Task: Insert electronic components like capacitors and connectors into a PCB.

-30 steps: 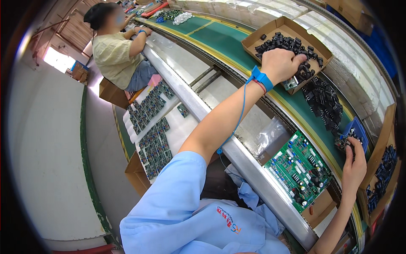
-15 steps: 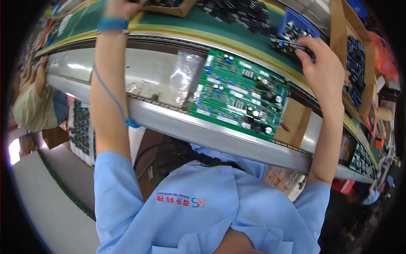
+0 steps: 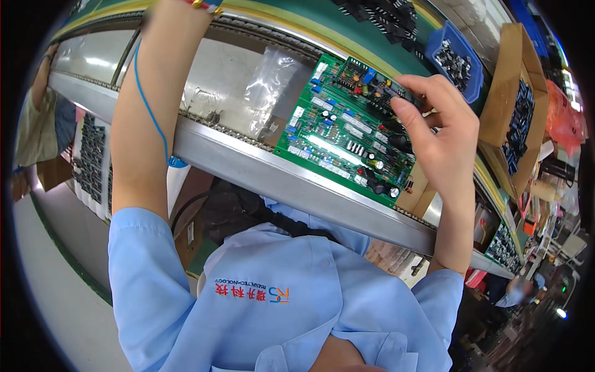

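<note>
My right hand point(image 3: 443, 127) pinches a small dark circuit board point(image 3: 361, 82) by its right end, thumb in front and fingers behind. That small board carries a blue part and small coloured components, and it is held just over the upper edge of a large green circuit board point(image 3: 328, 146). Whether the two touch I cannot tell. The large board lies on the metal rails and is filled with white connectors, blue parts and round capacitors. My left forearm point(image 3: 145, 136), with a blue cord hanging along it, reaches past the top edge; the left hand itself is cut off.
Beside the large board lies a clear plastic bag point(image 3: 268, 87). Black parts point(image 3: 390, 22) are heaped on the green belt. A blue bin point(image 3: 455, 62) holds small metallic parts, and a cardboard box point(image 3: 499, 118) stands right of it. A metal rail point(image 3: 248, 164) crosses in front of me. Another person's arm point(image 3: 40, 87) shows at far left.
My right hand has brought the small circuit board left and down from near the blue bin to over the large board. My left hand has gone out of view at the top.
</note>
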A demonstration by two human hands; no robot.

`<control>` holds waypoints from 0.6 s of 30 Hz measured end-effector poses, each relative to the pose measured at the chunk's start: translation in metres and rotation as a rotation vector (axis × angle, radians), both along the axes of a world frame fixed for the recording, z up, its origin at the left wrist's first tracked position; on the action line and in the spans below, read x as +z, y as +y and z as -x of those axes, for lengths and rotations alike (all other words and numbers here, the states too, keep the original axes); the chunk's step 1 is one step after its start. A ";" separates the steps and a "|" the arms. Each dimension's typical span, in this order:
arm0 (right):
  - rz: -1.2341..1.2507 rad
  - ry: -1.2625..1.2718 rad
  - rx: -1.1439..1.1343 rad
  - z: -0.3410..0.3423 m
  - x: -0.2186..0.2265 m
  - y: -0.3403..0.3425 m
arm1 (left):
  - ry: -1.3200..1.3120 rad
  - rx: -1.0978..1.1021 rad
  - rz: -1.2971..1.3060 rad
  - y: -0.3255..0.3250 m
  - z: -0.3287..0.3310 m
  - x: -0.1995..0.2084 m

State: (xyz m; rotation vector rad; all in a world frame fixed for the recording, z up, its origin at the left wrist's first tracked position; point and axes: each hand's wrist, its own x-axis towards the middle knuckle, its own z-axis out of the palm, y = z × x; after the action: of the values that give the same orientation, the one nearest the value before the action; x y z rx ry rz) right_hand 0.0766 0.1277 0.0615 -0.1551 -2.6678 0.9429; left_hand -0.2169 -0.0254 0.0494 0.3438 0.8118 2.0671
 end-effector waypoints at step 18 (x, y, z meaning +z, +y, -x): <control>-0.272 -0.034 0.033 0.000 -0.018 -0.012 | 0.354 0.181 0.175 0.009 -0.018 0.009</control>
State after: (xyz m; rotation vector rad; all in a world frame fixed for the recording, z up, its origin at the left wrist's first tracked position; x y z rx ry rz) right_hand 0.0769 0.1159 0.0438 -0.0670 -2.8047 0.5816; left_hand -0.1993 -0.0160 0.0583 0.5664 1.2686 2.1111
